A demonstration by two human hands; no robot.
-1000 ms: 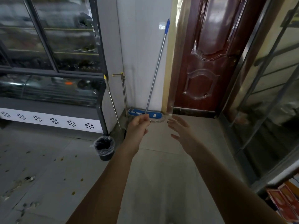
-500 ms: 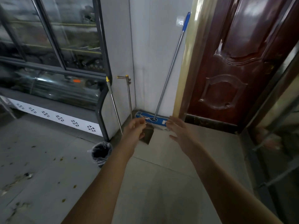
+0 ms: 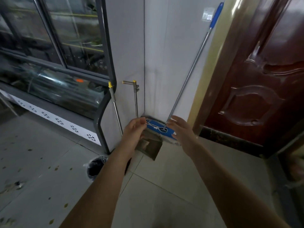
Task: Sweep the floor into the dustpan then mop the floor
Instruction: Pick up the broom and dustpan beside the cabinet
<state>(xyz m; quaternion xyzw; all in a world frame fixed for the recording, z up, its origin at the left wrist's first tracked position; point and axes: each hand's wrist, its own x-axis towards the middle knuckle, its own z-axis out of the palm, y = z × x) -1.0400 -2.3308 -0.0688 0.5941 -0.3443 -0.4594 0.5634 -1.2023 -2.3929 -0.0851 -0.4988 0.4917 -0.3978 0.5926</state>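
Note:
A mop leans in the wall corner, its blue flat head (image 3: pixel 158 128) on the floor and its metal pole (image 3: pixel 189 76) rising to a blue grip. A metal dustpan (image 3: pixel 150 148) stands in front of the mop head, with its thin handle (image 3: pixel 135 97) upright against the wall. The broom handle (image 3: pixel 115 104) with a yellow cap leans to the left of that. My left hand (image 3: pixel 134 131) hovers over the dustpan's top with loosely curled fingers and holds nothing. My right hand (image 3: pixel 181 129) is spread, just right of the mop pole's base, not touching it.
A small black bin (image 3: pixel 95 167) with a bag stands on the floor below my left forearm. A glass display cooler (image 3: pixel 54 89) fills the left, a dark red door (image 3: pixel 256 89) the right. Scattered bits of debris (image 3: pixel 56 168) lie on the grey floor at left.
I have come closer to the corner; mop, dustpan and broom handle look larger. Both hands have stretched forward towards the mop head and dustpan, and neither has taken hold of anything.

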